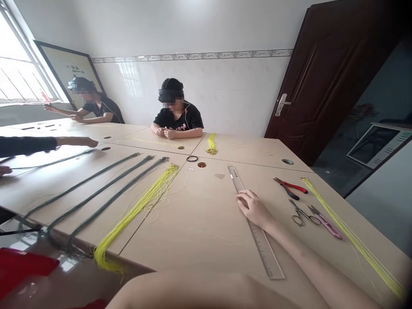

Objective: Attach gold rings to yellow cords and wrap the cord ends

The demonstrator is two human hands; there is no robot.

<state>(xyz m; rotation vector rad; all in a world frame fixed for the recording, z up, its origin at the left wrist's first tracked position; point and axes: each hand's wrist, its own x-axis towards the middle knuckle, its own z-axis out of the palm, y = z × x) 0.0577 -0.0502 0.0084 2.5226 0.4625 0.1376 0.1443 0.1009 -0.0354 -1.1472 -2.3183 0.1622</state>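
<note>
My right hand point(252, 208) lies over a long clear ruler point(264, 253) on the table, its fingers closed about the ruler's upper half. The ruler slants from the table's middle toward me. At the bottom edge a blurred stretch of bare skin shows, but my left hand is out of view. To the right of my right hand are red and black pliers point(291, 186), small metal scissors point(302, 212) and a pink-handled cutter point(328, 223). Beyond them lies a bundle of yellow cords point(344, 231).
A thick yellow cord bundle point(138, 206) and several grey-green bundles point(116, 195) lie left, their ends hanging over the edge. A black ring point(192, 159) and another yellow bundle point(211, 143) lie farther back. Co-workers sit opposite; another person's arm point(74, 141) reaches in from the left.
</note>
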